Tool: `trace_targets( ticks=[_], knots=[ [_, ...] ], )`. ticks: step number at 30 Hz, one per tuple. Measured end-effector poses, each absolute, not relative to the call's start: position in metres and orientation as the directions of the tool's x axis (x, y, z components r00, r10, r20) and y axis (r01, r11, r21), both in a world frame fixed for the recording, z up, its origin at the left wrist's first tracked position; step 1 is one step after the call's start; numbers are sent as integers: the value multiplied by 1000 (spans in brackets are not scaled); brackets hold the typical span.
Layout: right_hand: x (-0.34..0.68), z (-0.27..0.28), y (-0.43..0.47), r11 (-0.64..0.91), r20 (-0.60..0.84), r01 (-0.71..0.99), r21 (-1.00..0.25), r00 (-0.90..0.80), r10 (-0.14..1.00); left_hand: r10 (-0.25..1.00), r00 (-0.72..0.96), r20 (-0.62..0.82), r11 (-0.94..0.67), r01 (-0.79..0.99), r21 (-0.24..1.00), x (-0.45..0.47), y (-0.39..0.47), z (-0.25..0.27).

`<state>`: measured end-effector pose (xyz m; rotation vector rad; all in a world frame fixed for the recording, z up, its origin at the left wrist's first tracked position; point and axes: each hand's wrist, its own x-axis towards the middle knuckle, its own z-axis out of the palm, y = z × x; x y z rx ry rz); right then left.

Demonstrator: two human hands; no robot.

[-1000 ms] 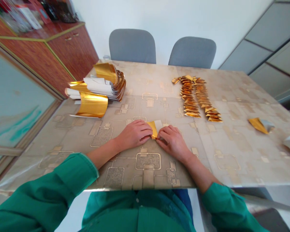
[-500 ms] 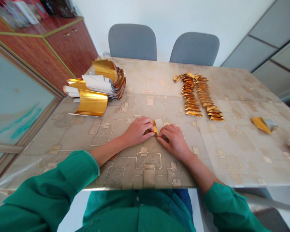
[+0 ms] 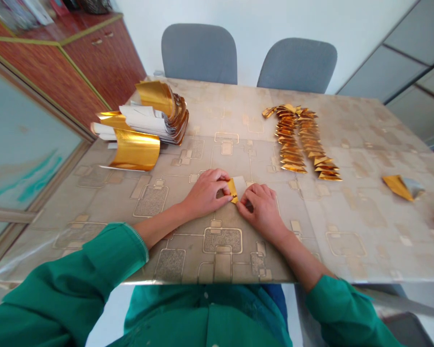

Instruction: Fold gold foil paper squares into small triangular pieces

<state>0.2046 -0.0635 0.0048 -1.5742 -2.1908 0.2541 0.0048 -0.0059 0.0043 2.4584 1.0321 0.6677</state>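
A small piece of gold foil paper (image 3: 233, 188), white on its other side, lies partly folded on the table between my hands. My left hand (image 3: 210, 191) pinches its left edge between thumb and fingers. On the paper's right side, my right hand (image 3: 259, 203) has thumb and fingertips pinched together at the lower corner. What exactly the right fingertips hold is too small to make out. Back right, two rows of folded gold paper pieces (image 3: 289, 137) stand packed closely. At the left lies a stack of loose gold and white sheets (image 3: 148, 118), some curled.
A patterned cloth covers the table (image 3: 222, 239). One folded gold and silver paper piece (image 3: 401, 187) lies far right. Two grey chairs (image 3: 199, 54) stand behind the table against the wall. A reddish wooden cabinet (image 3: 104, 67) is at back left.
The view has tilted and shifted slightly. My right fingers have moved a little to the right from the fold, and more of the gold face shows between my hands.
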Motion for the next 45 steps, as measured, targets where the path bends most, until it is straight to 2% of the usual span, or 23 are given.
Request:
trace_targets(
  ticks=[5, 11, 22, 32, 34, 36, 39, 41, 42, 45],
  knots=[
    [204, 4, -63, 326, 221, 873, -363, -260, 940, 756, 598, 265, -635, 576, 514, 7, -6, 6],
    [205, 5, -63, 329, 210, 861, -387, -265, 941, 786, 565, 250, -602, 609, 517, 7, -7, 4],
    [204, 8, -64, 326, 168, 886, -329, -285, 944, 853, 508, 118, -490, 703, 515, 5, -4, 5],
    [203, 7, -64, 328, 170, 897, -295, -288, 942, 869, 479, 124, -470, 721, 509, 2, -5, 5],
    [203, 8, -64, 326, 165, 900, -290, -288, 943, 860, 483, 165, -499, 729, 468, 2, -8, 6],
    [203, 8, -64, 325, 163, 902, -285, -289, 943, 824, 497, 274, -567, 734, 373, 1, -14, 9],
    [202, 8, -64, 328, 167, 903, -278, -291, 942, 622, 651, 435, -763, 627, 154, 0, -24, 13],
    [202, 8, -64, 331, 174, 905, -269, -293, 940, 468, 773, 429, -865, 499, 44, -1, -31, 12],
    [202, 8, -64, 334, 178, 905, -263, -294, 939, 433, 804, 408, -884, 468, 17, -2, -34, 10],
    [202, 9, -64, 340, 180, 906, -252, -301, 936, 456, 806, 376, -868, 496, -9, -7, -42, 3]
  ],
)
